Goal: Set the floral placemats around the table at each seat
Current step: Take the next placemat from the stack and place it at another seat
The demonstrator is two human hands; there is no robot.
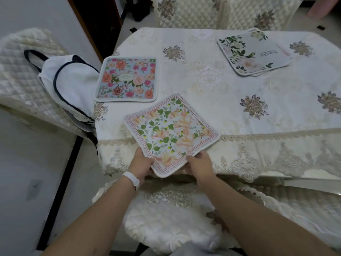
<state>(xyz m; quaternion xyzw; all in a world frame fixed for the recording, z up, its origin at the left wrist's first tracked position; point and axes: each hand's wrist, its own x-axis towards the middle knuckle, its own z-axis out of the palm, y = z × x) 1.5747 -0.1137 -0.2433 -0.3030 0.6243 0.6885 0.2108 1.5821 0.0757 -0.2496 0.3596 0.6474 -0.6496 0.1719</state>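
Observation:
A square floral placemat (pixel 170 133) with green leaves and peach flowers lies turned like a diamond over the table's near edge. My left hand (pixel 141 163) grips its lower left border and my right hand (pixel 200 163) grips its lower right border. A blue placemat (pixel 127 80) with pink and orange roses lies flat at the table's left side. A small stack of pale placemats (pixel 253 52) with white flowers and green leaves sits at the far right of the table (pixel 239 85).
A cream embroidered cloth covers the table. A quilted chair (pixel 24 78) on the left carries a white bag (pixel 72 84) with dark straps. Two quilted chairs (pixel 188 12) stand at the far side. A cushioned chair seat (pixel 166 218) is right below my arms.

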